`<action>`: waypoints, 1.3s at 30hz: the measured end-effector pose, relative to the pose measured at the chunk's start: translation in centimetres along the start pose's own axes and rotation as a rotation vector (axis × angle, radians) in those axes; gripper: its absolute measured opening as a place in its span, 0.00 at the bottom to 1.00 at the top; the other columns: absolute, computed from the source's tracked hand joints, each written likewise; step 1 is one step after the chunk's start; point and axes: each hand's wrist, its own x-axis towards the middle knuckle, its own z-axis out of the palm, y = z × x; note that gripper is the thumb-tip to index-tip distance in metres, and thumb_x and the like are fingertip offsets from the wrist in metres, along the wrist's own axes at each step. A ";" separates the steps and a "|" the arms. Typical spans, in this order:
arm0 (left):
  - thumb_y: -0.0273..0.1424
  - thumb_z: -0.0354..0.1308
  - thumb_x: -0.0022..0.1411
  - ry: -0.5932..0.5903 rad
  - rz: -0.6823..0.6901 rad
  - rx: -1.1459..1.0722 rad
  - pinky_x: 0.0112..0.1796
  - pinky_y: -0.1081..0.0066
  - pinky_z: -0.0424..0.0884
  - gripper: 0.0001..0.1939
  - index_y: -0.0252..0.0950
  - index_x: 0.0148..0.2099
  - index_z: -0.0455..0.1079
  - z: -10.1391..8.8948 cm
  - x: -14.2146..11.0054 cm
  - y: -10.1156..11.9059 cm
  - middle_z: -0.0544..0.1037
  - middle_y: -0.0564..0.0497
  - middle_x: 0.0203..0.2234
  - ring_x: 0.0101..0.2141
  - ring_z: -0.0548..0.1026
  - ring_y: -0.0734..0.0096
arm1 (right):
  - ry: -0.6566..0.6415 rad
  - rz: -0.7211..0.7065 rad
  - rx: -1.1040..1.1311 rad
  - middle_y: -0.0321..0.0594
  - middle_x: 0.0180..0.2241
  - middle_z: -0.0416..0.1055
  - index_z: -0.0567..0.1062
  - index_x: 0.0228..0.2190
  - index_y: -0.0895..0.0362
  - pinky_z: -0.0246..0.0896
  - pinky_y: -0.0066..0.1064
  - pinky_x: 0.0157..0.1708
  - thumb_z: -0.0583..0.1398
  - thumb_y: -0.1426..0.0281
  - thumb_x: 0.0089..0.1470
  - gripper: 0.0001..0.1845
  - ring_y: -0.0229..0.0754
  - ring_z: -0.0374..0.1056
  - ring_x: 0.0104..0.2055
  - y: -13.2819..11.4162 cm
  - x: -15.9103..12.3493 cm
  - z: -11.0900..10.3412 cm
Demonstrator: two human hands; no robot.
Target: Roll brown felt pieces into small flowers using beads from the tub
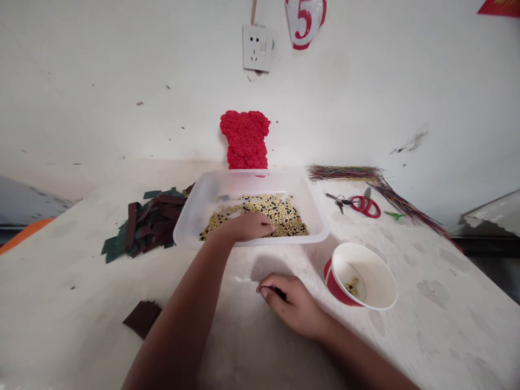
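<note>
Currently, the left hand lies across the near rim of a clear plastic tray, its fingers pointing rightward into a shallow layer of pale and black beads. Its grip is loosely curled on the pile; whether it closes on any beads cannot be told. The layer spreads along the tray's long axis, running left to right, ahead of and to the right of this grip. The left hand is the nearer to the beads. The right hand sits over the table below the tray, beside a red-and-white paper bowl holding a few beads; its grip pinches a small dark piece between thumb and fingers.
</note>
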 end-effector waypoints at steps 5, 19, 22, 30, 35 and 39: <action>0.45 0.48 0.62 -0.023 -0.011 -0.019 0.31 0.71 0.61 0.21 0.35 0.26 0.68 -0.1 -0.2 0.4 0.75 0.50 0.26 0.32 0.72 0.66 | -0.007 0.007 0.008 0.36 0.29 0.72 0.74 0.32 0.57 0.60 0.27 0.34 0.53 0.69 0.62 0.11 0.37 0.66 0.33 -0.1 0.1 -0.1; 0.40 0.49 0.61 0.043 0.055 -0.037 0.28 0.71 0.54 0.20 0.36 0.20 0.64 -0.1 -0.5 0.2 0.66 0.55 0.18 0.24 0.64 0.73 | -0.015 0.120 0.099 0.31 0.22 0.64 0.74 0.33 0.57 0.55 0.25 0.26 0.52 0.66 0.64 0.13 0.32 0.58 0.22 0.4 0.0 0.1; 0.42 0.49 0.61 0.063 0.061 -0.050 0.26 0.70 0.51 0.22 0.36 0.18 0.61 -0.2 -0.6 0.3 0.59 0.56 0.16 0.21 0.58 0.76 | -0.002 0.135 0.149 0.31 0.22 0.64 0.74 0.34 0.57 0.54 0.24 0.24 0.52 0.65 0.64 0.14 0.32 0.58 0.22 0.7 -0.1 0.2; 0.44 0.52 0.58 0.151 0.072 -0.093 0.24 0.69 0.45 0.24 0.37 0.16 0.54 -0.3 -0.7 0.6 0.50 0.57 0.15 0.19 0.52 0.76 | 0.145 0.280 0.528 0.30 0.19 0.63 0.74 0.31 0.61 0.49 0.24 0.16 0.53 0.62 0.61 0.17 0.30 0.55 0.15 -0.3 0.6 0.4; 0.42 0.52 0.59 0.274 0.053 -0.106 0.24 0.69 0.45 0.24 0.38 0.19 0.46 -0.8 -1.0 0.7 0.49 0.57 0.16 0.20 0.51 0.75 | 0.034 0.369 0.805 0.31 0.17 0.64 0.74 0.30 0.61 0.50 0.25 0.16 0.55 0.66 0.56 0.12 0.30 0.56 0.14 -2.0 1.5 0.8; 0.42 0.48 0.63 0.516 0.062 -0.229 0.24 0.69 0.45 0.23 0.38 0.23 0.42 -2.1 -2.0 2.6 0.46 0.56 0.19 0.21 0.48 0.75 | -0.074 0.443 1.106 0.30 0.18 0.62 0.73 0.29 0.59 0.51 0.26 0.17 0.54 0.64 0.55 0.12 0.31 0.54 0.14 -2.1 2.7 1.6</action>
